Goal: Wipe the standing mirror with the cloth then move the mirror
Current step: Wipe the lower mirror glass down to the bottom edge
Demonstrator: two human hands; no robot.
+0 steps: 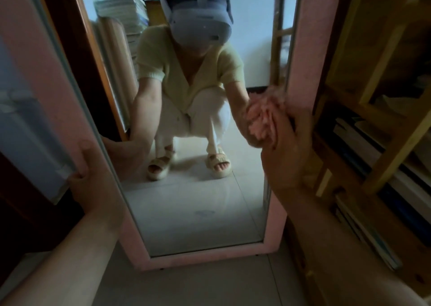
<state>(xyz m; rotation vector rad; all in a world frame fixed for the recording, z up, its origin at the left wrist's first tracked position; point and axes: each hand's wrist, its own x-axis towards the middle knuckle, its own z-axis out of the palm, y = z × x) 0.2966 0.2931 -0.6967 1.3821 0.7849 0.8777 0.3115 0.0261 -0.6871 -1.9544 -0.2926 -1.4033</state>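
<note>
Left hand (89, 177) grips mirror (196, 214) left frame edge; right hand (285, 151) presses cloth (263, 116) at right edge. Keep frame steadied, wipe flat, overlapping strokes, avoid right bookshelf (373, 109).

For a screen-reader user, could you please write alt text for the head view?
A crouching person's right hand presses a pink cloth against the right side of a pink-framed standing mirror, while the left hand grips its left edge. A wooden shelf stands to the right.

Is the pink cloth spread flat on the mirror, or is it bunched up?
Bunched up. The cloth sits crumpled under the right hand against the mirror near its right frame.
</note>
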